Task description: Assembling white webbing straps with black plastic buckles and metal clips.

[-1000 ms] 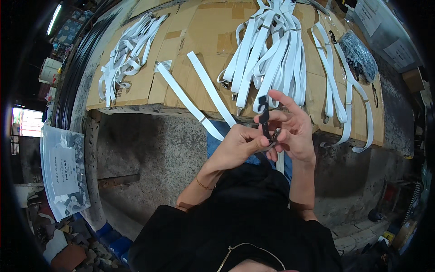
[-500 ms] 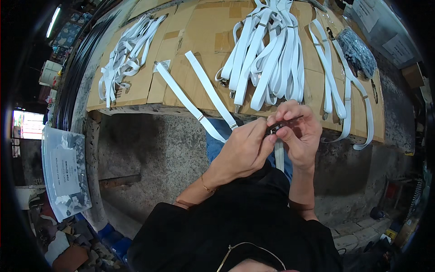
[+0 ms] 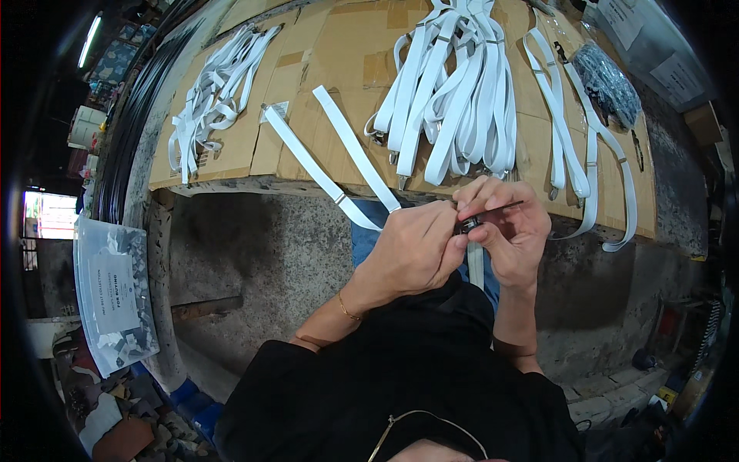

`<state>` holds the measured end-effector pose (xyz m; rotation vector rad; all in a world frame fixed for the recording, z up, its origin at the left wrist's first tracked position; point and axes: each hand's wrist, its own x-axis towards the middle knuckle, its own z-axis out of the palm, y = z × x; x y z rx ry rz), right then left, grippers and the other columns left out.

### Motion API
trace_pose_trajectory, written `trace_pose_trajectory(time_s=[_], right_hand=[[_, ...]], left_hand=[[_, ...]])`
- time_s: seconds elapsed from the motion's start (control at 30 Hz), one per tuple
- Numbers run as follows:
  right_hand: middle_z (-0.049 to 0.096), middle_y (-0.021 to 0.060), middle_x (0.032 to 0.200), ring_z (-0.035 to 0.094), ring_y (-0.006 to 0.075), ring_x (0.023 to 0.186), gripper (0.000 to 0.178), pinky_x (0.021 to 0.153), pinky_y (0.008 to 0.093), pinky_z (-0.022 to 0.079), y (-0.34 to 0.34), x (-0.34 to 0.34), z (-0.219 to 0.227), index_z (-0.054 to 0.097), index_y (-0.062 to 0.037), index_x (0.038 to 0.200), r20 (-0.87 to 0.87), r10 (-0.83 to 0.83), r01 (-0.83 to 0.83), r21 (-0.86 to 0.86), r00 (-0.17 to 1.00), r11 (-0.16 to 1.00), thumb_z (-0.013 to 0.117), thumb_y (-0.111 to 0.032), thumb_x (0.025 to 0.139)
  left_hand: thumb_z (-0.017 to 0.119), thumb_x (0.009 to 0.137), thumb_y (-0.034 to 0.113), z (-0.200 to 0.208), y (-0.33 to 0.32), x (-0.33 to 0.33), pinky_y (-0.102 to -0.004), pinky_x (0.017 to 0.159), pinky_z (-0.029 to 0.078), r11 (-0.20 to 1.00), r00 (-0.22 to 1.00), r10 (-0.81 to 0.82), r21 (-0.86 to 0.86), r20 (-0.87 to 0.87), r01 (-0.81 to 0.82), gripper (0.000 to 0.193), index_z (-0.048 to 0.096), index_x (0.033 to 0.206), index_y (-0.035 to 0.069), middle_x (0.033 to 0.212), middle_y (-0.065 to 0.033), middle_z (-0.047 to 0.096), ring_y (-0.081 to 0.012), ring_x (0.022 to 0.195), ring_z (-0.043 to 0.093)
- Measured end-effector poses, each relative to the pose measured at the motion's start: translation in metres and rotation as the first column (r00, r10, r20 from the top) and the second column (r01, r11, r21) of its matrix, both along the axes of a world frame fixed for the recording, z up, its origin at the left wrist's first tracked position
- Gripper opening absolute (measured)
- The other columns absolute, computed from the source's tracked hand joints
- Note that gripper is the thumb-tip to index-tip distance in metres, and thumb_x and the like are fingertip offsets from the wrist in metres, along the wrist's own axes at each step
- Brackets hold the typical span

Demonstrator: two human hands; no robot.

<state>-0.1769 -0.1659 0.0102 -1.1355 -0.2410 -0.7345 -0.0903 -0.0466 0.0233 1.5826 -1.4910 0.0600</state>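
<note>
The left hand (image 3: 409, 248) and right hand (image 3: 514, 237) are meeting just off the near edge of the desk (image 3: 671, 173), fingers clamping on a small, glossy dark fitting (image 3: 467, 225) between them. The right fingers are also pinching a thin, flat dark strip (image 3: 506, 208). A pale, flat strap (image 3: 476, 266) is hanging below. On creased brown cardboard (image 3: 335, 58), smooth white straps (image 3: 454, 92) are lying in loops, near a crinkled, clear plastic bag (image 3: 606, 81).
</note>
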Motion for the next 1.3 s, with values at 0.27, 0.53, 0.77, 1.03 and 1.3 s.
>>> trace_pose_trajectory(time_s=[0.27, 0.53, 0.77, 1.03, 1.3], right_hand=[[0.053, 0.012, 0.084, 0.052, 0.018, 0.086, 0.028, 0.078, 0.0279, 0.044, 0.006, -0.002, 0.0, 0.046, 0.0028, 0.098, -0.002, -0.038, 0.038, 0.052, 0.999, 0.998, 0.065, 0.005, 0.078], [0.057, 0.0127, 0.084, 0.055, 0.0229, 0.087, 0.032, 0.082, 0.0384, 0.045, -0.004, 0.005, -0.01, 0.048, -0.0004, 0.099, 0.117, -0.107, 0.109, -0.017, 0.987, 0.994, 0.066, 0.008, 0.074], [0.059, 0.0136, 0.085, 0.056, 0.0234, 0.088, 0.032, 0.08, 0.0362, 0.046, -0.005, 0.007, -0.008, 0.049, -0.0012, 0.097, 0.153, -0.07, 0.068, 0.021, 0.986, 0.997, 0.068, 0.008, 0.072], [0.059, 0.0144, 0.086, 0.057, 0.0238, 0.086, 0.031, 0.074, 0.0325, 0.048, -0.003, 0.0, -0.005, 0.049, -0.0014, 0.095, 0.188, -0.173, 0.189, -0.069, 0.967, 0.98, 0.068, 0.009, 0.073], [0.058, 0.0139, 0.086, 0.057, 0.024, 0.083, 0.028, 0.071, 0.034, 0.048, -0.004, 0.008, 0.001, 0.049, -0.0027, 0.092, 0.23, -0.231, 0.247, -0.043, 0.946, 0.968, 0.066, 0.009, 0.073]], left_hand=[[0.054, 0.08, 0.008, 0.001, 0.0, 0.001, -0.0377, 0.049, 0.041, 0.999, 0.998, -0.045, 0.012, 0.046, 0.045, 0.012, 0.046, 0.08, -0.002, 0.067, -0.0135, 0.045, -0.0305, 0.056, 0.049], [0.053, 0.082, 0.007, 0.002, -0.006, 0.004, -0.0384, 0.051, 0.041, 0.996, 0.998, -0.057, 0.064, 0.009, 0.056, 0.013, 0.046, 0.084, -0.003, 0.07, -0.0147, 0.045, -0.0326, 0.058, 0.05], [0.055, 0.08, 0.003, 0.01, -0.001, -0.005, -0.0398, 0.054, 0.043, 0.996, 0.994, -0.014, 0.083, -0.112, 0.023, 0.016, 0.048, 0.093, -0.005, 0.074, -0.0178, 0.052, -0.0353, 0.063, 0.054], [0.056, 0.077, 0.0, 0.01, -0.007, -0.007, -0.0383, 0.052, 0.042, 1.0, 1.0, -0.017, -0.021, 0.024, 0.018, 0.016, 0.049, 0.091, -0.004, 0.071, -0.0148, 0.051, -0.0328, 0.061, 0.053], [0.058, 0.075, 0.0, 0.015, -0.013, -0.001, -0.039, 0.051, 0.041, 0.999, 0.998, -0.032, -0.039, 0.062, 0.034, 0.016, 0.048, 0.087, -0.003, 0.068, -0.0141, 0.048, -0.0325, 0.06, 0.052]])
